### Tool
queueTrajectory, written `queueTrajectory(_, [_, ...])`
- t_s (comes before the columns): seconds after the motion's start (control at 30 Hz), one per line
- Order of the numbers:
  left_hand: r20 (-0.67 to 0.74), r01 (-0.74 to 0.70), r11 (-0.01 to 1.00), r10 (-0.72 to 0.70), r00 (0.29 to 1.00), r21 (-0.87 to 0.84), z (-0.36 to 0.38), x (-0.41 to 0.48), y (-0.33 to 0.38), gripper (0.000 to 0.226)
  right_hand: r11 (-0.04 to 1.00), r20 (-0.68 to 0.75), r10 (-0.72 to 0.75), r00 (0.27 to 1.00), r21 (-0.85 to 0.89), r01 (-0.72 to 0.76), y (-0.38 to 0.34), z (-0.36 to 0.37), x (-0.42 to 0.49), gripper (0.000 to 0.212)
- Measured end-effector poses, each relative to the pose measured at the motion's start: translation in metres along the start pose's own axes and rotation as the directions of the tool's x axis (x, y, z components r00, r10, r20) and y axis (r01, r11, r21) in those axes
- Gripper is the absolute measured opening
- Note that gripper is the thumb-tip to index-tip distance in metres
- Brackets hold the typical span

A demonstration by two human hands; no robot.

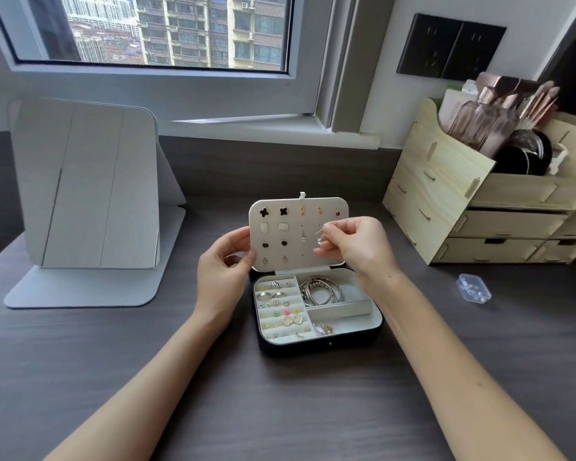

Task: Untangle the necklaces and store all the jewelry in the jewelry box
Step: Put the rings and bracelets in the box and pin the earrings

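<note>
Left hand (228,261) grips earring panel (273,252); right hand (353,242) pinches earring (320,239) (featherlight, bendable wire): hold by hook.

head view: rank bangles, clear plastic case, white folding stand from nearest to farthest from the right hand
1. bangles, in the box just below the right hand
2. clear plastic case, off to its right
3. white folding stand, far left

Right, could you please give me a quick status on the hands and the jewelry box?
Left hand grips earring panel edge. Right hand pinches small silver earring at the panel. Jewelry box open, bangles inside. Nothing blocking.
</note>
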State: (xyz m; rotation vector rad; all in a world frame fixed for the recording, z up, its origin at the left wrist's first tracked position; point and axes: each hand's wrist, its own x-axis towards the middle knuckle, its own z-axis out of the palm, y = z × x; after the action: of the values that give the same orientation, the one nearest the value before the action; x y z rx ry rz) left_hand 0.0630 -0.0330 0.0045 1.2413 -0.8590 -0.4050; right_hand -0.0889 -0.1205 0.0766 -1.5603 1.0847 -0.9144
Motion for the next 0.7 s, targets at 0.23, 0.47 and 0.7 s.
queueTrajectory(0.23, [-0.009, 0.005, 1.000, -0.005, 1.000, 0.001, -0.001, 0.000, 0.000, 0.043, 0.873, -0.246, -0.352, 0.903, -0.434, 0.222, 0.007, 0.018, 0.003, 0.020])
queueTrajectory(0.47, [-0.003, 0.020, 1.000, -0.020, 1.000, -0.004, -0.003, 0.002, 0.000, 0.043, 0.869, -0.292, -0.334, 0.896, -0.464, 0.172, 0.025, 0.024, 0.017, 0.019])
queueTrajectory(0.7, [-0.010, 0.022, 1.000, -0.022, 1.000, 0.008, -0.003, 0.002, 0.000, 0.043, 0.907, -0.375, -0.238, 0.896, -0.417, 0.067, 0.026, 0.022, 0.017, 0.018])
